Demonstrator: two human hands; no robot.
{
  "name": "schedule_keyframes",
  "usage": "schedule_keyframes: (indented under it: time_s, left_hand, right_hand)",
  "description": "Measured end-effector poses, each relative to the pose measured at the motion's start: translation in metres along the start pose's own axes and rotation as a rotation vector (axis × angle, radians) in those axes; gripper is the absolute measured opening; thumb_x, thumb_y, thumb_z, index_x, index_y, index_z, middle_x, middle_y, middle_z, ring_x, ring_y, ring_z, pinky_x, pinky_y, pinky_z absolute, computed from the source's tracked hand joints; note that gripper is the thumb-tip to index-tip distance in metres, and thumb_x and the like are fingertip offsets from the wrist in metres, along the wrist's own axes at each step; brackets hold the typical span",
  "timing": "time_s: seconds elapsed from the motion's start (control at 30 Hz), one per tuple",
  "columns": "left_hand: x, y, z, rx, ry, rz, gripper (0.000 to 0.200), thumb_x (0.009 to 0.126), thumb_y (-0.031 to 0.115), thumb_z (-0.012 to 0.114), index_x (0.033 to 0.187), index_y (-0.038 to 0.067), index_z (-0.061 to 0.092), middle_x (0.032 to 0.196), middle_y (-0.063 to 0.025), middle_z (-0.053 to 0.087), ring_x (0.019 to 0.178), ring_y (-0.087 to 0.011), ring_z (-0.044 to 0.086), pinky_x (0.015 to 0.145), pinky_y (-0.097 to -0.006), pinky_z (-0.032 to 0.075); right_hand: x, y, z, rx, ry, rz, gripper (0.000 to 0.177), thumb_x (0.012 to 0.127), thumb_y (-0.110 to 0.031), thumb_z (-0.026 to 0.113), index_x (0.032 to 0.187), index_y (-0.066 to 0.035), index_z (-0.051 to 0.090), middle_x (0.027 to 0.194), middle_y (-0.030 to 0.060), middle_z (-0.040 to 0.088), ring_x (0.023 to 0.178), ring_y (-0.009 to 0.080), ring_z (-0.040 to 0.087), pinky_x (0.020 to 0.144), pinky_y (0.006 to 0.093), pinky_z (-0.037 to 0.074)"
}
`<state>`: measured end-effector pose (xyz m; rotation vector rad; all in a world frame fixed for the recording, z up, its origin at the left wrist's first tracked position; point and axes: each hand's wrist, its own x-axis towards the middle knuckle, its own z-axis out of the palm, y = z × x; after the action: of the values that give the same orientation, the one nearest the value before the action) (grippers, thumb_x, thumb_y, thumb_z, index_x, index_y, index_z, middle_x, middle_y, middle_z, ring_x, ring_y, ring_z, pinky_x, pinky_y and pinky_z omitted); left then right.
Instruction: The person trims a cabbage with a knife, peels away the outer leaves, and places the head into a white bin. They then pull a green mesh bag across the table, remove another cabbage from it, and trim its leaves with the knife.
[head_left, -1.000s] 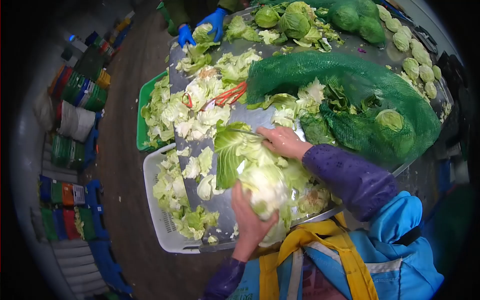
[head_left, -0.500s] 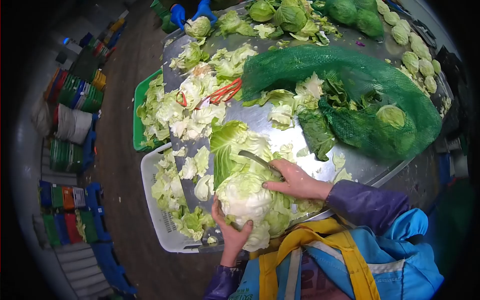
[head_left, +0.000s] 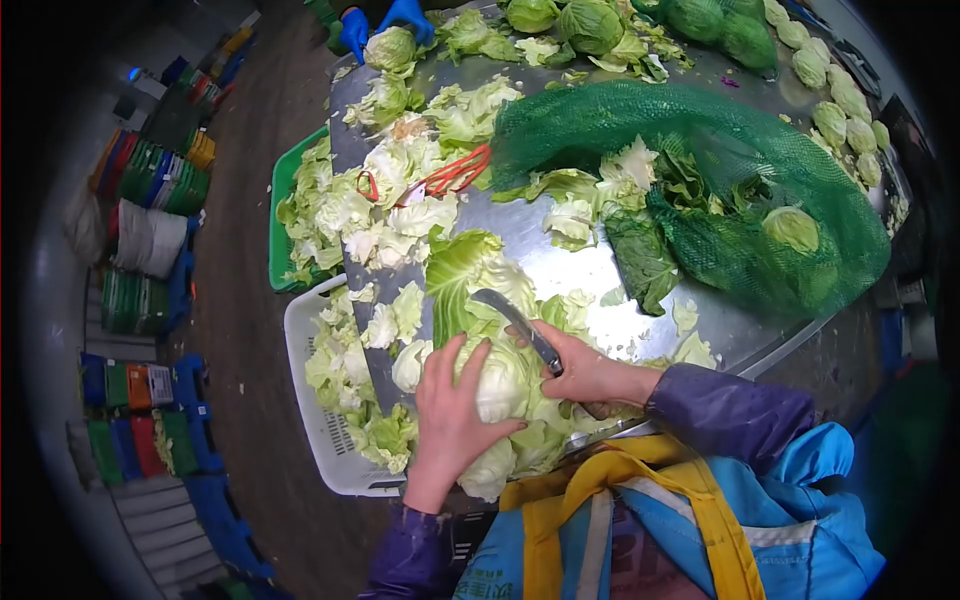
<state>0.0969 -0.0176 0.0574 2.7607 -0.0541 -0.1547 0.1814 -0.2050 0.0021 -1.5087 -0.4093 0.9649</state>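
Note:
A pale cabbage head (head_left: 503,388) lies on loose leaves at the near edge of the metal table. Over its left side rests my left hand (head_left: 452,415), fingers spread and touching the outer leaves. My right hand (head_left: 585,372) is closed around the dark handle of a knife (head_left: 512,318); the curved blade points up and left above the cabbage. Behind the head stands a large green outer leaf (head_left: 457,275). A green mesh bag (head_left: 700,130) with cabbage inside lies to the right, and red straps (head_left: 455,172) lie on the trimmed leaves.
A white basket (head_left: 315,420) and a green crate (head_left: 283,215), both with leaves, stand along the table's left edge. At the far end a co-worker's blue-gloved hands (head_left: 405,18) hold a cabbage. Trimmed heads (head_left: 830,122) line the right edge.
My left hand has moved from the cabbage's lower left side to its top, with fingers now spread. My right hand has turned the knife, showing more blade and handle. The camera view shifted slightly.

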Motion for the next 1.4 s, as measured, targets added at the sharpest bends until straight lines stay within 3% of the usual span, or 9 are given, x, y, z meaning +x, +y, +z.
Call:
schedule_keyframes:
  time_s: [0.07,0.2,0.3,0.4,0.77,0.93,1.07,1.23,1.4]
  left_hand:
    - [-0.001,-0.005,-0.005,-0.053,0.003,0.016,0.101,0.047,0.028,0.088,0.133,0.007,0.041,0.134,-0.0171,0.033,0.123,-0.0379,0.036,0.102,-0.0450,0.035]
    - [-0.008,-0.014,-0.010,-0.100,0.009,-0.045,0.098,0.047,0.026,0.087,0.132,0.007,0.041,0.132,-0.0174,0.033,0.123,-0.0379,0.037,0.101,-0.0447,0.037]
    - [-0.011,-0.023,-0.009,-0.219,0.011,-0.122,0.094,0.051,0.026,0.086,0.131,0.006,0.041,0.132,-0.0187,0.032,0.122,-0.0386,0.036,0.101,-0.0453,0.035]
    - [-0.012,-0.026,-0.005,-0.295,0.025,-0.154,0.093,0.052,0.024,0.085,0.132,0.006,0.039,0.134,-0.0196,0.030,0.123,-0.0392,0.035,0.101,-0.0444,0.036]
    - [-0.015,-0.021,0.010,-0.344,0.205,-0.170,0.089,0.054,0.021,0.083,0.130,0.007,0.040,0.127,-0.0185,0.041,0.118,-0.0343,0.044,0.100,-0.0410,0.038]
    - [-0.012,-0.012,0.019,-0.617,0.330,-0.212,0.089,0.056,0.019,0.082,0.132,0.004,0.038,0.126,-0.0184,0.042,0.119,-0.0330,0.041,0.101,-0.0416,0.034]
    - [-0.005,-0.003,0.024,-0.926,0.433,-0.270,0.088,0.058,0.016,0.081,0.132,0.002,0.036,0.125,-0.0175,0.042,0.119,-0.0305,0.041,0.102,-0.0399,0.032]
    - [0.007,0.011,0.029,-0.750,0.486,-0.221,0.089,0.058,0.016,0.081,0.133,0.002,0.035,0.126,-0.0176,0.041,0.119,-0.0316,0.039,0.103,-0.0409,0.031]
    - [0.007,0.016,0.030,-0.744,0.498,-0.228,0.089,0.058,0.017,0.082,0.133,0.003,0.035,0.127,-0.0173,0.040,0.120,-0.0321,0.038,0.103,-0.0419,0.031]
  right_hand:
    - [0.008,0.021,-0.003,-0.115,-0.012,-0.193,0.070,0.071,0.001,0.058,0.137,-0.010,0.037,0.109,0.0033,0.048,0.083,0.0120,0.047,0.068,0.0231,0.042]
    - [0.008,0.002,-0.002,-0.082,-0.080,-0.124,0.064,0.072,0.002,0.057,0.133,-0.009,0.041,0.110,0.0021,0.049,0.084,0.0102,0.048,0.069,0.0227,0.042]
    - [0.014,0.000,0.003,-0.145,-0.107,-0.103,0.060,0.069,0.001,0.058,0.126,-0.008,0.047,0.118,0.0131,0.048,0.110,0.0227,0.049,0.086,0.0290,0.043]
    - [0.015,0.005,0.006,-0.232,-0.050,-0.216,0.053,0.073,0.000,0.056,0.125,-0.006,0.048,0.111,0.0054,0.050,0.086,0.0102,0.048,0.071,0.0234,0.042]
    - [0.022,0.001,0.011,-0.520,0.208,-0.334,0.035,0.080,-0.020,0.066,0.107,0.000,0.055,0.095,0.0190,0.055,0.087,0.0375,0.057,0.076,0.0425,0.047]
    - [0.021,-0.044,-0.022,-0.582,0.271,-0.403,0.022,0.078,-0.013,0.064,0.090,0.004,0.057,0.077,0.0148,0.058,0.068,0.0198,0.057,0.060,0.0319,0.046]
    - [0.009,-0.064,-0.064,-0.574,0.291,-0.012,0.028,0.076,-0.016,0.069,0.097,0.002,0.060,0.075,0.0102,0.060,0.071,0.0147,0.057,0.062,0.0305,0.047]
    - [-0.010,-0.081,-0.027,-0.848,0.388,-0.417,0.057,0.075,-0.036,0.072,0.117,-0.003,0.053,0.098,0.0174,0.059,0.088,0.0309,0.060,0.072,0.0396,0.049]
    - [-0.002,-0.049,-0.006,-0.819,0.427,-0.366,0.038,0.080,-0.028,0.067,0.107,-0.006,0.053,0.082,0.0174,0.059,0.075,0.0348,0.060,0.065,0.0409,0.048]
